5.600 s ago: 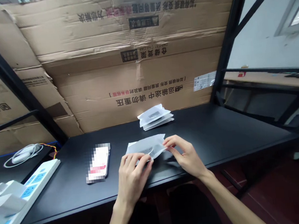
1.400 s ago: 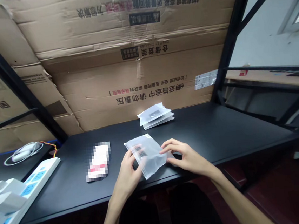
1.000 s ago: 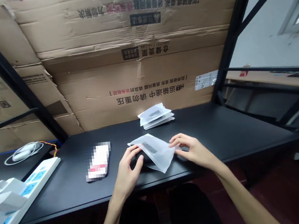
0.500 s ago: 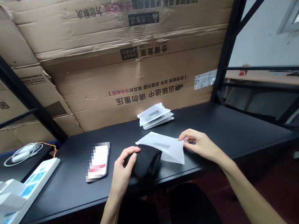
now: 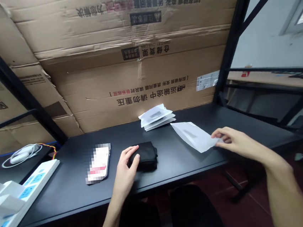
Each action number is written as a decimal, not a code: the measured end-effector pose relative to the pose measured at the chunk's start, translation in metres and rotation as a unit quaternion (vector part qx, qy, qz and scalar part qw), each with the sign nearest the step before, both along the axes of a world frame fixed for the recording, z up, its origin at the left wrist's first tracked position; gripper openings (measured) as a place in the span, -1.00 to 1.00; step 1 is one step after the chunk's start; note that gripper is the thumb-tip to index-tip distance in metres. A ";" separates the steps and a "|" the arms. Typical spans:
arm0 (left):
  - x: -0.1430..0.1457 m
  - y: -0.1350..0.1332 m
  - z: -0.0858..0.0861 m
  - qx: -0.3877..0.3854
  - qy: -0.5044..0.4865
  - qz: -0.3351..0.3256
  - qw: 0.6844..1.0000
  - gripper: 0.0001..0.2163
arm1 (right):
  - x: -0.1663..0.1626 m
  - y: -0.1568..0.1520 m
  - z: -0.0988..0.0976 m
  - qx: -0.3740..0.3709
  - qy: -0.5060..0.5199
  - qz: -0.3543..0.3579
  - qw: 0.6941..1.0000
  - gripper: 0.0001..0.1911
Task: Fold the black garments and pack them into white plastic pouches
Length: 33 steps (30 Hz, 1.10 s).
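My left hand (image 5: 128,162) is closed round the left end of a folded black cloth item (image 5: 146,155) at the front of the black desk. My right hand (image 5: 227,138) pinches the right corner of a white translucent plastic bag (image 5: 192,135), a dark printed mark showing on its face. The bag is apart from the cloth, tilted above the desk with its far end toward the back. Behind them lies a stack of several similar white bags (image 5: 157,117). Exactly what kind of cloth article it is, I cannot make out.
A phone (image 5: 99,164) lies on the desk (image 5: 75,185) left of my hand. A white power strip (image 5: 31,189) with plugs and cables runs along the left edge. Large cardboard sheets (image 5: 136,72) stand behind, between black metal posts (image 5: 230,45).
My right hand has moved right, carrying the white bag away from the black cloth. The cloth now lies flatter on the desk, with my left hand still on it.
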<state>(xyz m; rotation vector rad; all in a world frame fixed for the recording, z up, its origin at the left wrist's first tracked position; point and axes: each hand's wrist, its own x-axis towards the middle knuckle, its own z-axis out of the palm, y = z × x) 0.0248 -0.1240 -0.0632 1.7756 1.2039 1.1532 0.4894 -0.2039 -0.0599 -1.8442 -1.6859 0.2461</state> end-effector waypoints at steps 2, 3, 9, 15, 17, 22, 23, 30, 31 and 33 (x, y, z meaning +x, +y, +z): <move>0.002 0.000 -0.001 0.006 0.011 -0.012 1.000 -0.62 | 0.008 -0.011 0.002 -0.005 -0.038 0.006 0.999 -0.52; 0.003 -0.001 -0.002 0.011 0.017 -0.016 1.000 -0.63 | 0.008 -0.015 0.005 0.002 -0.061 0.005 0.998 -0.47; 0.008 -0.007 0.000 0.040 0.052 -0.016 0.998 -0.68 | -0.032 0.017 0.030 0.122 -0.100 -0.032 0.987 -0.41; 0.008 -0.009 0.001 0.048 0.062 -0.022 0.997 -0.68 | -0.077 0.089 0.026 -0.068 -0.161 -0.011 0.985 -0.24; 0.008 -0.010 0.001 0.046 0.071 -0.025 0.996 -0.65 | -0.085 0.093 0.015 -0.125 -0.165 -0.001 0.978 -0.22; 0.009 -0.019 0.000 0.061 0.136 -0.027 0.989 -0.57 | -0.097 0.076 -0.003 -0.143 -0.178 0.016 0.973 -0.22; 0.010 -0.021 0.000 0.066 0.156 -0.026 0.985 -0.55 | -0.098 0.073 -0.004 -0.142 -0.179 0.018 0.973 -0.22; 0.016 -0.028 -0.001 0.113 0.247 -0.027 0.962 -0.45 | -0.100 0.062 -0.002 -0.089 -0.184 0.008 0.979 -0.28; 0.017 -0.027 -0.002 0.116 0.251 -0.018 0.961 -0.46 | -0.104 0.057 -0.001 -0.057 -0.189 -0.007 0.980 -0.31; 0.018 -0.026 -0.005 0.127 0.253 -0.006 0.959 -0.49 | -0.118 0.043 0.002 0.024 -0.200 -0.033 0.979 -0.36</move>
